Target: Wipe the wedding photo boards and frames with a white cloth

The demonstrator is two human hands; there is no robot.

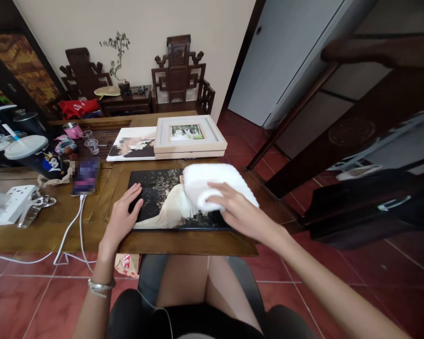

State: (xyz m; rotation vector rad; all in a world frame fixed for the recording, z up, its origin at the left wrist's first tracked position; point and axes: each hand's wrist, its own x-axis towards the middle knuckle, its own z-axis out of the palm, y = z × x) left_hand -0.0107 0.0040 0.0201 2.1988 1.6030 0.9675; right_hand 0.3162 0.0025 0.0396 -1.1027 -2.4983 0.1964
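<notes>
Along the near edge of the wooden table [198, 242], toward its right end, a dark photo panel [166, 202] lies flat before me, showing pale, flowing cloth against a dark ground. I rest my left hand [125, 212] on the panel's left side, fingers laid out loosely and the thumb standing apart from them, gripping nothing. With my right hand [238, 209] I hold a fluffy white cloth [215, 175]; my fingers are bent onto a bunched fold of it, though I cannot tell where the thumb sits. The cloth covers the right part of the panel and reaches past its far edge. Just beyond, a light wooden picture frame [187, 149] sits on top of another, with a white-edged photo print [132, 146] at their left. Farther to my left, a purple and black phone [85, 175] has a white cable [81, 201] running from its lower end, near a white power strip [12, 205] and a lidded dark cup [26, 148]. I wear a silvery bracelet [101, 286] on my left wrist. Across the room, a carved wooden chair [178, 70] stands against the wall.
</notes>
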